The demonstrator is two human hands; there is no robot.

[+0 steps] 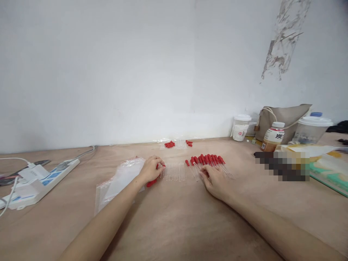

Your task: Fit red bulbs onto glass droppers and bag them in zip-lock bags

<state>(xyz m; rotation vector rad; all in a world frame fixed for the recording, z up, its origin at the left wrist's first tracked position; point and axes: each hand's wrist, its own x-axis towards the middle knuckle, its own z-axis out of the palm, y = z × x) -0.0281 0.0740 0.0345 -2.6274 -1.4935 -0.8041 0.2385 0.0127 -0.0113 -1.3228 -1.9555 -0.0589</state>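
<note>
My left hand [152, 169] is closed, with a bit of red rubber dropper bulb showing at its fingertips. More red bulbs [151, 183] lie on the table under it. Just right of these fingers, a row of thin clear glass tubes [175, 172] lies side by side. My right hand [216, 180] pinches a clear glass tube [197, 166] near its end. Behind and around that hand, several droppers with red bulbs [209, 158] lie fanned out, their glass ends toward me; the hand hides part of them.
Clear plastic bags [119, 181] lie left of my left hand. By the wall sits a bag [179, 144] with red bulbs and tubes. A power strip [46, 181] is at far left. A cup [241, 127], a bottle [274, 137] and a grey bag [285, 117] stand at right.
</note>
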